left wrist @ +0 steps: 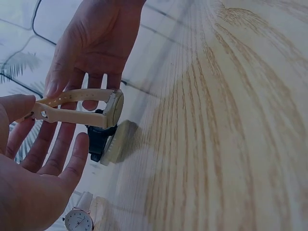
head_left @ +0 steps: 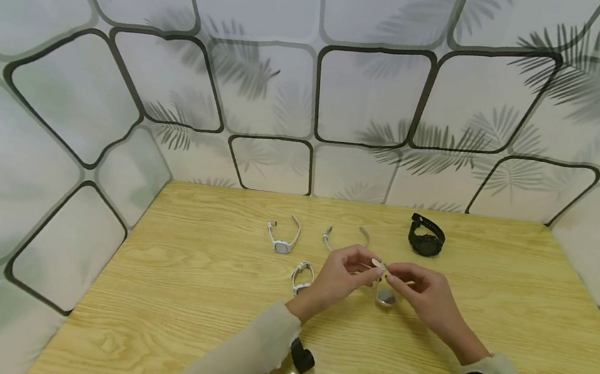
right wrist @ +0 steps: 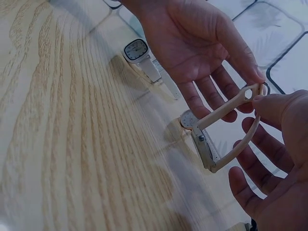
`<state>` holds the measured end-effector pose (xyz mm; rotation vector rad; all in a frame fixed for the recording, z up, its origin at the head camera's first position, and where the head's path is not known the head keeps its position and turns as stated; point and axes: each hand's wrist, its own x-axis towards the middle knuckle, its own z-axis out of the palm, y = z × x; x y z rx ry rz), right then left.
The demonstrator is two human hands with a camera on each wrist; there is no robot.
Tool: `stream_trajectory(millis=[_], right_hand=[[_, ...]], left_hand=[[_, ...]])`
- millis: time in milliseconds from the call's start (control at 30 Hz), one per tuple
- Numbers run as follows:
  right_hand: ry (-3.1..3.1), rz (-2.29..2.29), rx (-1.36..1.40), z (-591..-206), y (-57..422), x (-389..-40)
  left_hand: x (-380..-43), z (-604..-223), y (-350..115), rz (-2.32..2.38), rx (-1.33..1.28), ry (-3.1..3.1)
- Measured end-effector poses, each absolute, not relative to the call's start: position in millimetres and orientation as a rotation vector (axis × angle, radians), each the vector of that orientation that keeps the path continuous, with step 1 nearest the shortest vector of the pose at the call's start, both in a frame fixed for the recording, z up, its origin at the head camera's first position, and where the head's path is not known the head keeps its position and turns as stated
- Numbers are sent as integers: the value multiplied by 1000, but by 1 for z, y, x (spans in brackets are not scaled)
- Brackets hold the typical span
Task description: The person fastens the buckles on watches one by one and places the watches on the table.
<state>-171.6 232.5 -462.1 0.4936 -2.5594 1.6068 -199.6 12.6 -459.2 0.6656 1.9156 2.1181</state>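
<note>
Between my two hands is a wristwatch (head_left: 386,298) with a cream strap bent into a loop, its case hanging below the fingertips. My left hand (head_left: 338,278) pinches the strap at its joined ends between thumb and fingers. From the other side, my right hand (head_left: 426,297) pinches the same spot, fingertips close to the left ones. In the left wrist view the strap (left wrist: 79,117) shows punched holes, and the case (left wrist: 115,109) is seen edge-on. The right wrist view shows the crown side of the case (right wrist: 204,150), with the buckle end partly hidden by the thumbs.
A white watch with a squarish face (head_left: 282,246) lies at the back left. Beside it is an open-strapped watch (head_left: 327,235), partly behind my left hand. Another white watch (head_left: 303,269) sits near my left wrist. A black watch (head_left: 426,244) lies at the back right of the wooden table (head_left: 194,299).
</note>
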Motion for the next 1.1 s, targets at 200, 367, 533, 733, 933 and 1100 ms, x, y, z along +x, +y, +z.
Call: stream_trajectory(millis=[200,367,533,733,933,1100], right_hand=[[-2557,1629,514,-459,232,-170],[-2583,1635,526,-463,235,-170],[-2599,1676,499,-466,240,-168],[-2571,1706,505,-467,240,-168],[-2549,1687,506,-466,234,-168],[-2540,1654,502,-465,231,-168]], left_hand=[[-199,-458,12,2128,684,1907],[-201,-454,9,2129,681,1911],[-202,-451,4,2130,685,1921],[-203,-454,5,2141,681,1899],[-203,-459,9,2110,685,1931],[-201,-460,12,2091,650,1955]])
